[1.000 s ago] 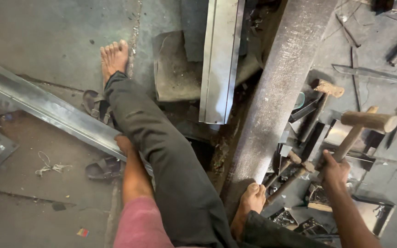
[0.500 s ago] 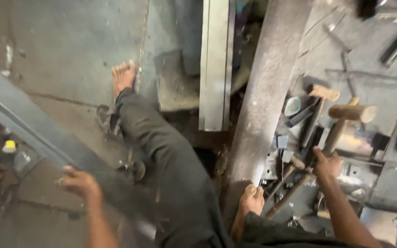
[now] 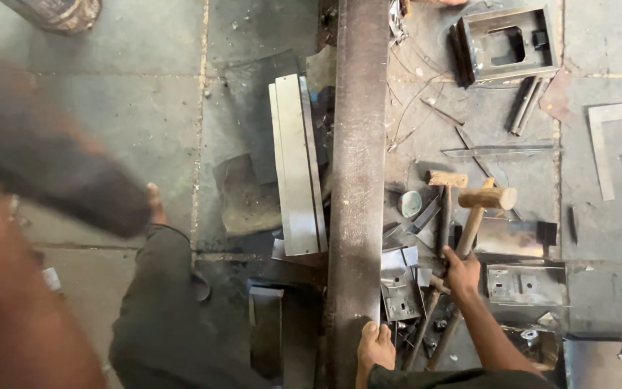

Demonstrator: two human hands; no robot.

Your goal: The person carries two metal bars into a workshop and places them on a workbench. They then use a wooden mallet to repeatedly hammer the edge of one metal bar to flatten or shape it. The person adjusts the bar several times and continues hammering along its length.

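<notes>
Fingers are clenched round a mallet (image 3: 478,209) handle by the right hand (image 3: 462,272), its wooden head raised over metal scraps (image 3: 520,282) just right of the long steel beam (image 3: 358,180). The left hand (image 3: 8,288) is blurred, its fingers' state untellable.

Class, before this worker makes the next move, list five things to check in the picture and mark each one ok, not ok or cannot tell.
1. Right hand closed round the handle of the wooden mallet: ok.
2. Mallet lying apart from the second hammer: ok.
3. Left arm and what it holds: cannot tell, it is blurred.
4. Bare foot clear of the steel beam: not ok, it touches the beam.
5. Floor by the right hand free of scrap: not ok, metal plates lie beside it.
</notes>
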